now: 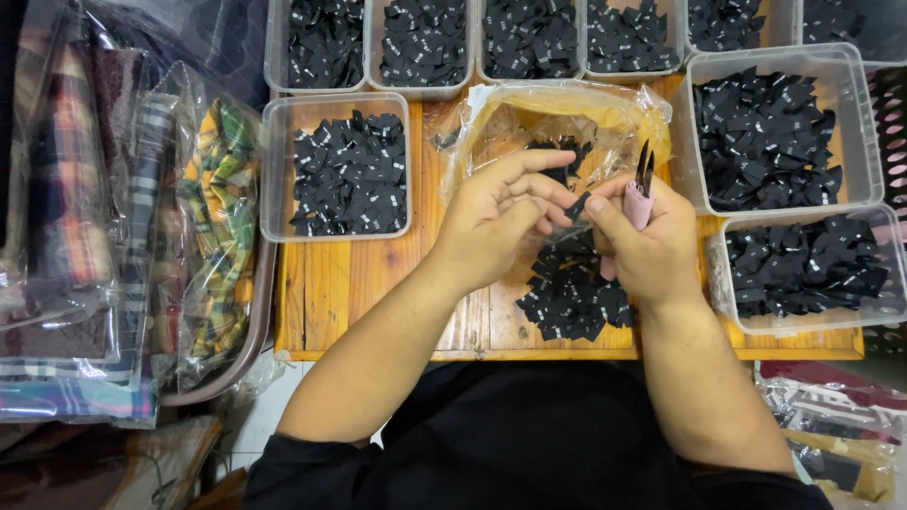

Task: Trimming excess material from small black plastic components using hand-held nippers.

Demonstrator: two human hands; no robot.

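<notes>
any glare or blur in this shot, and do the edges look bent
Head view: even, soft light with faint shadows; the hands, left hand and right hand, look sharp. Glare streaks the clear plastic bag and the wrapped plaid fabric. The black labels lose detail in the dark. Wide-lens distortion bows the clear bins near the edges.

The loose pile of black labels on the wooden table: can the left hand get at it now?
Probably yes. The pile of black labels lies uncovered just below the left hand, but its fingers pinch one label together with the right hand.
</notes>
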